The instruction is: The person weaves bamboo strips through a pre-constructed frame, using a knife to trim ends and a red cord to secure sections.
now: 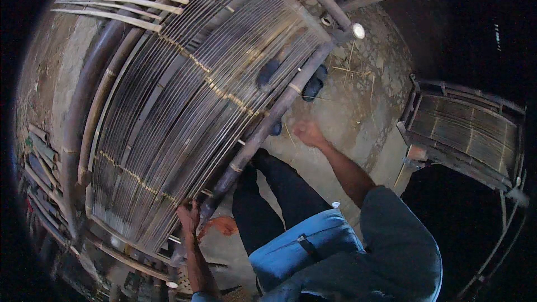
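A large slatted bamboo bed frame (184,95) fills the left and middle of the head view. Its thin parallel slats are crossed by pale woven bindings (134,178). At the near right edge of the slats, by the end of the lower binding, is my left hand (189,216). Its fingers are bent together there; what they pinch is hidden. My right hand (309,133) hangs over the floor, right of the frame's thick bamboo side pole (263,128) and apart from it. Motion smears its fingers, so their grip does not show.
Loose split bamboo strips (128,3) stick out at the far left. Dark footwear (314,84) lies beyond the side pole. A smaller bamboo bench (461,128) stands at right. Orange cloth-like material (221,226) is on the floor beside my left hand. Poles (42,173) are piled at left.
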### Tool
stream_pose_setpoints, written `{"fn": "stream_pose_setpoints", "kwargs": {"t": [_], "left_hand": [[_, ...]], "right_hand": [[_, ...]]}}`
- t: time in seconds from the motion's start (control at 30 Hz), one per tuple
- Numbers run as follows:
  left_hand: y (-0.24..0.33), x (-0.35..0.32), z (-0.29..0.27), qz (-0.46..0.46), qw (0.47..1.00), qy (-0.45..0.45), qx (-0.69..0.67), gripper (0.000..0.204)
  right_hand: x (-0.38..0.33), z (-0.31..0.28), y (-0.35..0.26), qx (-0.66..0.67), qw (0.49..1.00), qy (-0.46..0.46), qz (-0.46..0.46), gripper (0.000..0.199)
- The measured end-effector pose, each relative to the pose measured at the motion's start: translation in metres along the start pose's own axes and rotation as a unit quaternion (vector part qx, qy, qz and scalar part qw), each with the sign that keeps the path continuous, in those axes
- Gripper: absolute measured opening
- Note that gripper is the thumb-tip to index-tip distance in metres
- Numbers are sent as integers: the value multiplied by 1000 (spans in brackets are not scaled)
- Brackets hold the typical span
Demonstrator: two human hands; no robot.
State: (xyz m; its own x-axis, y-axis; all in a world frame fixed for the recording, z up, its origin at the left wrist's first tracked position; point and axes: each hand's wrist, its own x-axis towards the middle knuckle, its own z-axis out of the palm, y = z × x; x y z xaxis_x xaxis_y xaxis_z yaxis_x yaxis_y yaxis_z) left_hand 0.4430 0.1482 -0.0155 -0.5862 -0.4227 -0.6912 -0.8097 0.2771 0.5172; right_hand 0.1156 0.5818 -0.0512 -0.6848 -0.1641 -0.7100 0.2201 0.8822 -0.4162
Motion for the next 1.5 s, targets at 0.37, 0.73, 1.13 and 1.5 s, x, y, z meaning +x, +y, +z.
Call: {"fn": "stream_pose_setpoints", "kwargs": {"t": [0.37,0.73,1.13,1.5], "left_hand": [[-36,-132,121,-72,966,-245,-48,47],[123,-147,87,-34,940,-338,-9,32],[248,-22,104,-132,961,193,-147,43],[291,176,88,26,979,160,125,48]], "right_hand": [[-147,12,106,-18,979,16,200,51],[-106,-90,245,-25,997,-75,2,28],[55,-255,152,-101,990,-87,-47,38],[215,-220,34,34,963,79,-255,32]]}}
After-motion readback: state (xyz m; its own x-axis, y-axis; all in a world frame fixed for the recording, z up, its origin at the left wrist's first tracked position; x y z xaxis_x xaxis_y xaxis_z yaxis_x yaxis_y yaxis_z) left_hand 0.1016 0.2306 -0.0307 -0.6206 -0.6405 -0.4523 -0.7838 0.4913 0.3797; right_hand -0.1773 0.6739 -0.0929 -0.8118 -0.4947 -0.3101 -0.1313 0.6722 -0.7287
